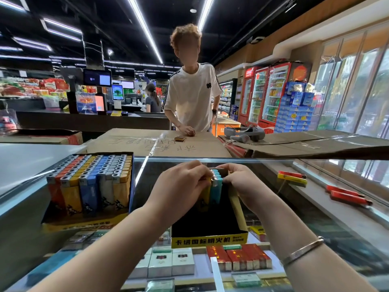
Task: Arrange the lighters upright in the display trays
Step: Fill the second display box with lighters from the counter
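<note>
Both hands, left grip [182,182] and right grip [242,182], pinch slim glossy plastic lighters [215,186] upright (teal, yellow) in a cardboard tray [208,239].

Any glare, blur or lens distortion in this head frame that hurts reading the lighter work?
Head view: the wide-angle lens bows the counter edges and ceiling lights; the ceiling strips streak glare across the glass counter; the left hand and right hand at the teal lighters are slightly soft; the full tray reads clearly; the bystander's face is blurred.

teal lighters [216,187], yellow-fronted black tray [208,239], red loose lighters [349,197]
</note>
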{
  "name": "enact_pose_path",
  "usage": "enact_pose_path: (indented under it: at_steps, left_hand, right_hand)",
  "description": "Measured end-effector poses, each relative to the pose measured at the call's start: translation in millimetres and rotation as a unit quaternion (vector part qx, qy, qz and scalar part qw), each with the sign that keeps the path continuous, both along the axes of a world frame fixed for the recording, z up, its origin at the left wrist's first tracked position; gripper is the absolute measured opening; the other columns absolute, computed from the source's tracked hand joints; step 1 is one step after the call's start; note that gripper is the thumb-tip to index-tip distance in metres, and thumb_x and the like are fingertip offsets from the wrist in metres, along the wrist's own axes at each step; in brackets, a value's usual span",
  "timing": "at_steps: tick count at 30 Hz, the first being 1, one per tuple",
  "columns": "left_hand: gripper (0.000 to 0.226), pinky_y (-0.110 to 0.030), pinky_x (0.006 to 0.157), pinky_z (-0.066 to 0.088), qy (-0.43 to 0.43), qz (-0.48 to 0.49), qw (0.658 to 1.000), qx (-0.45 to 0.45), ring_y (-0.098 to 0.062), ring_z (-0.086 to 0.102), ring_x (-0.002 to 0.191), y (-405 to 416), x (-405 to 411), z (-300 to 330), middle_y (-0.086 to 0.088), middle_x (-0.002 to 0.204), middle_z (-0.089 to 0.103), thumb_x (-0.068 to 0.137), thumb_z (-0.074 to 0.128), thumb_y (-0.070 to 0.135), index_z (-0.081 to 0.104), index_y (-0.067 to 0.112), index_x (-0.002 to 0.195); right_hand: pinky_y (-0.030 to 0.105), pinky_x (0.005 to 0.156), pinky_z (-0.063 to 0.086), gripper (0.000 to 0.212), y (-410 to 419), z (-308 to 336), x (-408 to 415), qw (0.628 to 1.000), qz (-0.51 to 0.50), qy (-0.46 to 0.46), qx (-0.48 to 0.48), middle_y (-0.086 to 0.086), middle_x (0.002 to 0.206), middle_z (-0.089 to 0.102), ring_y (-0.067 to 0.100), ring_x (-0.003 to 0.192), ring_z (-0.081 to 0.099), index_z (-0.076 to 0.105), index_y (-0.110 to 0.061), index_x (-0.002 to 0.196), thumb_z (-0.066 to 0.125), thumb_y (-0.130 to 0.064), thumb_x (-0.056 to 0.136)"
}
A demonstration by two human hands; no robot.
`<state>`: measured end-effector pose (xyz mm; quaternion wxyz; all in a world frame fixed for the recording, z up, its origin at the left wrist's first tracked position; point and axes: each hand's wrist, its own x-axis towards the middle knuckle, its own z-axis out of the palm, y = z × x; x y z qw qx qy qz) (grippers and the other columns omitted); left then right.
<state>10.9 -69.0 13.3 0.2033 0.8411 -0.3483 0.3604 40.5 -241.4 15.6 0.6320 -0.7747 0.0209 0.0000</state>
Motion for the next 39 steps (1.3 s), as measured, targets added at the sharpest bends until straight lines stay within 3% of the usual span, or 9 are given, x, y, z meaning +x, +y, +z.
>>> enact_pose_path:
  at_steps: [9,16,19,22,25,29,33,35,39]
  left_hand:
    - [0.011,-0.024,0.071,0.053,-0.01,-0.018,0.997,0.069,-0.01,0.061,0.091,3.1,6.9,-1.4,0.007,0.099,0.066,0.083,0.067,0.023,0.07,0.022,0.093]
    - [0.032,-0.029,0.099,0.037,0.201,-0.072,0.977,0.015,0.003,0.038,0.112,17.9,16.1,-4.2,0.027,0.113,0.047,0.079,0.069,0.032,0.056,0.047,0.103]
    - [0.04,-0.029,0.103,0.033,0.28,-0.111,0.954,-0.013,0.006,0.035,0.117,20.4,16.0,-3.9,0.035,0.114,0.044,0.078,0.068,0.022,0.054,0.054,0.098]
    - [0.05,-0.023,0.101,0.035,0.301,-0.135,0.943,-0.051,0.008,0.036,0.118,19.0,15.5,-5.2,0.032,0.116,0.046,0.078,0.063,0.006,0.056,0.052,0.097]
    - [0.051,-0.022,0.102,0.039,0.292,-0.141,0.942,-0.082,0.004,0.042,0.119,14.4,15.9,-8.2,0.023,0.12,0.051,0.08,0.06,-0.003,0.06,0.044,0.1]
    - [0.046,-0.021,0.101,0.041,0.276,-0.148,0.943,-0.109,-0.001,0.046,0.119,5.3,16.8,-12.5,0.016,0.122,0.055,0.081,0.06,-0.005,0.063,0.036,0.102]
    - [0.048,-0.021,0.1,0.043,0.258,-0.16,0.943,-0.139,-0.003,0.048,0.119,0.3,15.7,-16.0,0.014,0.121,0.056,0.08,0.061,-0.005,0.061,0.04,0.097]
    - [0.046,-0.025,0.098,0.045,0.258,-0.169,0.939,-0.154,-0.003,0.048,0.118,-0.1,15.4,-18.1,0.013,0.121,0.056,0.08,0.062,-0.005,0.061,0.039,0.095]
    - [0.028,-0.035,0.093,0.05,0.294,-0.196,0.915,-0.196,-0.007,0.051,0.115,1.4,15.7,-21.2,0.014,0.118,0.057,0.082,0.064,0.004,0.068,0.029,0.094]
  right_hand:
    - [0.032,0.082,0.05,0.033,-0.6,-0.4,0.2,1.0,0.002,0.001,-0.009,0.012,0.105,0.062,0.023,0.103,0.057,0.061,-0.012,0.1,0.042,0.011,0.088]
    - [0.027,0.07,0.046,0.023,-0.9,3.3,-0.9,1.0,-0.007,-0.007,-0.022,0.009,0.103,0.063,0.018,0.097,0.057,0.063,-0.014,0.099,0.047,0.001,0.091]
    - [0.03,0.072,0.046,0.015,-7.1,5.1,0.1,0.999,-0.041,-0.033,-0.004,0.007,0.102,0.063,0.019,0.096,0.057,0.063,-0.016,0.099,0.051,-0.01,0.092]
    - [0.035,0.08,0.048,0.012,-20.8,9.2,3.3,0.992,-0.104,-0.066,0.008,0.01,0.1,0.065,0.023,0.096,0.06,0.06,-0.016,0.099,0.051,-0.014,0.092]
    - [0.029,0.067,0.045,0.013,-41.7,11.2,9.0,0.981,-0.171,-0.089,-0.026,0.01,0.099,0.062,0.022,0.092,0.06,0.06,-0.013,0.098,0.051,-0.008,0.091]
    - [0.034,0.077,0.042,0.02,-91.8,-0.7,12.6,0.928,-0.283,-0.092,-0.226,0.011,0.109,0.056,0.023,0.098,0.05,0.059,-0.012,0.111,0.049,-0.011,0.093]
    - [0.042,0.079,0.047,0.02,-155.7,-21.6,2.4,0.854,-0.345,0.016,-0.389,0.017,0.097,0.055,0.034,0.089,0.053,0.054,-0.003,0.108,0.047,-0.011,0.091]
    - [0.052,0.086,0.049,0.029,-180.1,-32.7,-3.2,0.831,-0.363,0.084,-0.413,0.022,0.111,0.053,0.041,0.102,0.053,0.05,-0.002,0.115,0.048,-0.017,0.091]
    - [0.064,0.109,0.014,0.056,-207.1,-44.0,-12.8,0.796,-0.373,0.181,-0.441,0.02,0.153,0.015,0.046,0.138,0.012,0.03,-0.007,0.141,0.049,-0.017,0.09]
